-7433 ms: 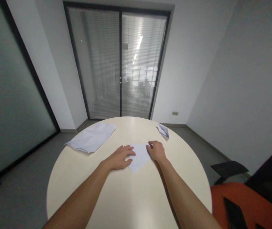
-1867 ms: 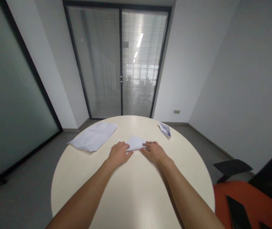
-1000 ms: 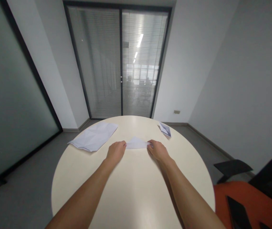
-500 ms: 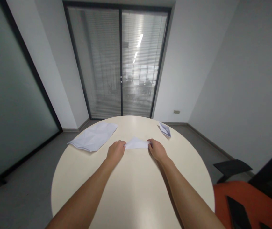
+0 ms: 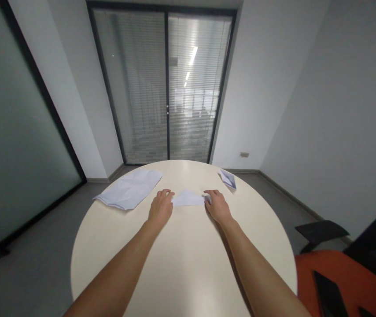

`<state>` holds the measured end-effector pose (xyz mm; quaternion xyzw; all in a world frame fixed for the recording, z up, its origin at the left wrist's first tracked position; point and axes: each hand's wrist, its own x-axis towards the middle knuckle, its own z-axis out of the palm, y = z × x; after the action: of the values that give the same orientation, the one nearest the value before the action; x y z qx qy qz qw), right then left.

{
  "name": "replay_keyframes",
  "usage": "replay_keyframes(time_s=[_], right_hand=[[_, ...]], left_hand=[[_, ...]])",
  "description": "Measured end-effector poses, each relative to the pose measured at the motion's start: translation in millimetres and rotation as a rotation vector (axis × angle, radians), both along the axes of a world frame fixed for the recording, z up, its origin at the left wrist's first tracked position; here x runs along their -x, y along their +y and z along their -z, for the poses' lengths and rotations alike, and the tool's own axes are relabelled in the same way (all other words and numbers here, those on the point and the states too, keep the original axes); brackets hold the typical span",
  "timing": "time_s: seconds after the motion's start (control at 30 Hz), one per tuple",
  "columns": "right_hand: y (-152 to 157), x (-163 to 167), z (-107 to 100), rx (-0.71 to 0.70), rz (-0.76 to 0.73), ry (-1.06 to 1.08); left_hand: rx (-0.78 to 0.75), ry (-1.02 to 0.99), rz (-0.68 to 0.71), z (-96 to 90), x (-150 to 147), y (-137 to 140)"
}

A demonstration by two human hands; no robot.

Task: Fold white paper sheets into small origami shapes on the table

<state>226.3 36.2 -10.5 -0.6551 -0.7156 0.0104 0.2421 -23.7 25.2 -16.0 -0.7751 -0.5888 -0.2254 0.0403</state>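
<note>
A folded white sheet of paper, triangular with its peak pointing away from me, lies on the round table. My left hand is at its left corner, fingers loosely spread and raised a little, with the thumb side against the paper's edge. At the opposite corner is my right hand, index finger stretched out and apart from the thumb. A bit of the paper's right end shows between those fingers; the rest of that corner is hidden behind the hand.
The cream round table fills the middle. A larger creased white paper lies at its left edge, and a small folded paper piece at the far right edge. An orange chair with black armrests stands at right. Glass doors are beyond.
Both hands have loosened at the paper's corners: the fingers were curled in closer and now are lifted and spread. The folded paper and the other papers stay in place.
</note>
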Motion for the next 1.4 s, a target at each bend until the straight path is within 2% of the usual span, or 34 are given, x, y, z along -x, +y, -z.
replay_keyframes(time_s=[0.13, 0.2, 0.3, 0.37, 0.53, 0.77, 1.07, 1.4], right_hand=[[-6.1, 7.1, -11.2, -0.006, -0.07, -0.075], [-10.5, 13.5, -13.5, 0.037, -0.187, -0.065], [-18.3, 23.7, -11.7, 0.102, -0.415, -0.082], [-22.9, 28.4, -9.0, 0.191, -0.458, -0.109], [-24.0, 26.8, -4.5, 0.311, -0.283, -0.13], [-14.0, 15.7, 1.1, 0.296, -0.1, -0.138], [-16.2, 17.0, -3.6, 0.208, -0.1, -0.15], [-14.9, 13.7, -11.5, 0.096, -0.121, -0.146]], left_hand=[[0.0, 0.033, 0.137, 3.0, -3.0, 3.4], [0.048, 0.043, 0.2, 3.7, -4.7, 4.7], [0.115, 0.049, 0.218, 2.1, -6.9, 5.0], [0.117, 0.058, 0.207, -0.1, -8.1, 3.9], [0.095, 0.072, 0.193, -1.8, -9.6, 2.1], [0.1, 0.058, 0.186, 1.4, -6.8, 3.3], [0.118, 0.057, 0.145, -7.4, -6.4, -1.8], [0.119, 0.04, 0.115, -6.9, -5.5, -1.5]])
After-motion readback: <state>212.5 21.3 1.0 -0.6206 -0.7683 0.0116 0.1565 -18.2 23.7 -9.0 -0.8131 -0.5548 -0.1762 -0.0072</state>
